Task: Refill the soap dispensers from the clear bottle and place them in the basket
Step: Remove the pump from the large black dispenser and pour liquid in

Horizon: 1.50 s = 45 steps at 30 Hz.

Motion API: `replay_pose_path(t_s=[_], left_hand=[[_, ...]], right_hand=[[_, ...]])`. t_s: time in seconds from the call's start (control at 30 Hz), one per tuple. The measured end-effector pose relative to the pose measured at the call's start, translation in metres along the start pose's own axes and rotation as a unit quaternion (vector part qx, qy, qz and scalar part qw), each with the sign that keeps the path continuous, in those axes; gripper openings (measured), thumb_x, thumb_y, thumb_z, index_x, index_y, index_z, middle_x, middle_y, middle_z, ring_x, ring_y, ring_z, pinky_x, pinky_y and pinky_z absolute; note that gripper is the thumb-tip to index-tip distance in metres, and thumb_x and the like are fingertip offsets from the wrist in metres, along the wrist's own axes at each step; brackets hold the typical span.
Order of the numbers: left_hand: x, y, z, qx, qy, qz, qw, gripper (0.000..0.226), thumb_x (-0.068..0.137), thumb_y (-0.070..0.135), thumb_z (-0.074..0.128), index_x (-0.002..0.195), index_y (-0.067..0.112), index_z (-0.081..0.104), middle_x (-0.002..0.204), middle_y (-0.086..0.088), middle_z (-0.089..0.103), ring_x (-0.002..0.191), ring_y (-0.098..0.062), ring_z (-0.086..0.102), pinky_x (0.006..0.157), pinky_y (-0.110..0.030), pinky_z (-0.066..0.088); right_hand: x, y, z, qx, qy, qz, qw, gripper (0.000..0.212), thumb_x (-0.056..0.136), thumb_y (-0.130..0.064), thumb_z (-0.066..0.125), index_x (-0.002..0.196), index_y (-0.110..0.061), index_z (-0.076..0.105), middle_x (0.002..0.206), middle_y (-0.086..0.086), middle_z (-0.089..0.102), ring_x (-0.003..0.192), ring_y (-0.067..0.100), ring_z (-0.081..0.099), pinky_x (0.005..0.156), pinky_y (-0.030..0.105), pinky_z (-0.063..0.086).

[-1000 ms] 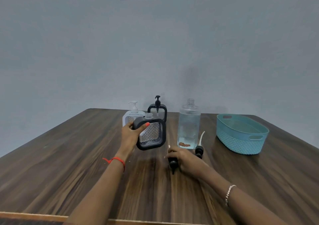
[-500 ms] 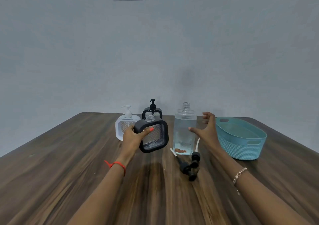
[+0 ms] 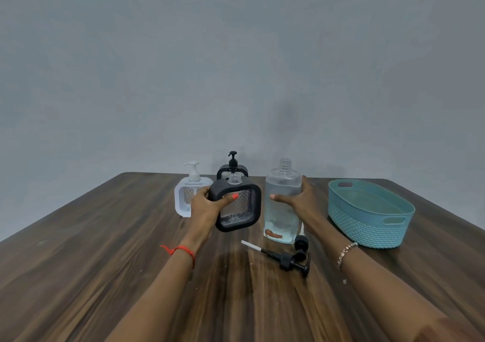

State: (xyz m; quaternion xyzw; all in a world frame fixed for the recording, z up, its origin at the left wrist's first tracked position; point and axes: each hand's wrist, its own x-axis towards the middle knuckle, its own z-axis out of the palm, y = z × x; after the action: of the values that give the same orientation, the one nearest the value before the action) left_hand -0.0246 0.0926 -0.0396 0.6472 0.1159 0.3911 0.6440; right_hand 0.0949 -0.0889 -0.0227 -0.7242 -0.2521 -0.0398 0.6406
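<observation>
Beside the basket (image 3: 367, 226), what's changed?

Right hand (image 3: 296, 200) has left the pump (image 3: 286, 257) lying on the table (image 3: 105, 249) and now grips the clear bottle (image 3: 282, 210), which stands upright, cap off.

And the left hand (image 3: 207, 207)?

Still holds the black dispenser (image 3: 237, 205) raised, neck open, just beside the bottle. Pouring looks next; nothing's in the basket yet.

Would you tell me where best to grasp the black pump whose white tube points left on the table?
Pinch the black collar from above: it lies flat on the table, that is its thickest part, and the thin tube would likely bend.
</observation>
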Motion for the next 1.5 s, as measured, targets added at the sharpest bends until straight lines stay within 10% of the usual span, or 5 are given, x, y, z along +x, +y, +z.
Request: replay_pose_path(t_s=[0.13, 0.43, 0.73, 1.5], left_hand=[[0.001, 0.002, 0.004, 0.038, 0.026, 0.018, 0.999, 0.046, 0.063, 0.013, 0.084, 0.103, 0.004, 0.063, 0.095, -0.007, 0.07, 0.085, -0.018, 0.067, 0.069, -0.023, 0.053], [0.0, 0.007, 0.014, 0.092, 0.081, 0.043, 0.992, 0.056, 0.057, 0.019, 0.088, 0.104, 0.003, 0.061, 0.095, -0.009, 0.068, 0.088, -0.023, 0.065, 0.072, -0.028, 0.053], [-0.011, 0.012, 0.024, 0.143, 0.134, 0.094, 0.976, 0.054, 0.056, 0.023, 0.088, 0.096, 0.007, 0.056, 0.094, -0.008, 0.064, 0.087, -0.022, 0.058, 0.07, -0.028, 0.046], [-0.027, 0.025, 0.046, 0.176, 0.181, 0.132, 0.959, 0.06, 0.058, 0.035, 0.085, 0.097, 0.005, 0.052, 0.096, -0.013, 0.063, 0.09, -0.031, 0.057, 0.082, -0.048, 0.046]], right_hand=[[-0.014, -0.012, 0.0, -0.06, 0.039, -0.044, 0.996, 0.064, 0.059, -0.018, 0.088, 0.114, -0.01, 0.056, 0.101, -0.002, 0.061, 0.087, 0.013, 0.057, 0.056, -0.004, 0.04], [-0.013, -0.036, -0.003, -0.171, 0.018, -0.092, 0.981, 0.072, 0.06, -0.01, 0.085, 0.122, -0.011, 0.048, 0.101, -0.005, 0.055, 0.093, 0.012, 0.052, 0.062, -0.005, 0.035], [-0.011, -0.043, -0.002, -0.267, 0.043, -0.133, 0.953, 0.079, 0.052, -0.021, 0.084, 0.123, -0.023, 0.05, 0.11, 0.004, 0.066, 0.1, 0.028, 0.06, 0.085, 0.048, 0.05], [-0.02, -0.061, -0.005, -0.401, 0.022, -0.151, 0.903, 0.072, 0.067, -0.019, 0.07, 0.133, -0.024, 0.041, 0.115, 0.003, 0.059, 0.11, 0.025, 0.048, 0.091, 0.042, 0.036]])
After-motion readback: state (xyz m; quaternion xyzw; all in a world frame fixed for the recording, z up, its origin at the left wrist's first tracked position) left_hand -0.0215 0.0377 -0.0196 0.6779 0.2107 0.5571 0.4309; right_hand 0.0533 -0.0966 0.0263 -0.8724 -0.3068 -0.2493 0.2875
